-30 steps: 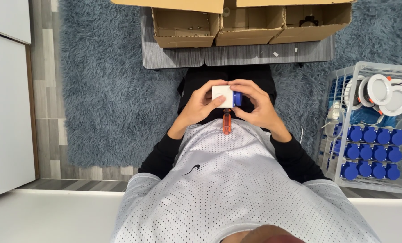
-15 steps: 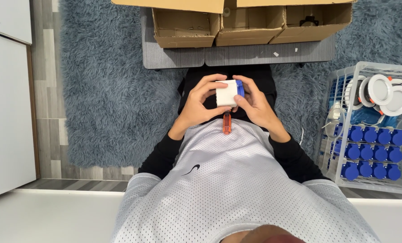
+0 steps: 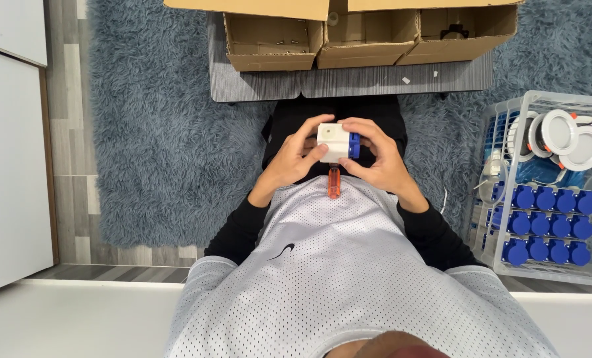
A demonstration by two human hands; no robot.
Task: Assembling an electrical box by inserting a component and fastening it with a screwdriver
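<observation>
Small white plastic cube with blue end piece point(image 3: 336, 142) now level again after tilting a moment ago, pinched between left hand point(image 3: 290, 161) and right hand point(image 3: 375, 161) above the lap. Orange-handled screwdriver point(image 3: 333, 182) just beneath, unused; handling, not fastening.

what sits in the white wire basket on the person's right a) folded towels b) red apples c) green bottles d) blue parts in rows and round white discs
d: the white wire basket holds rows of blue parts at its near end and round white discs at the far end, while both hands hold a small white and blue block over the lap.
</observation>
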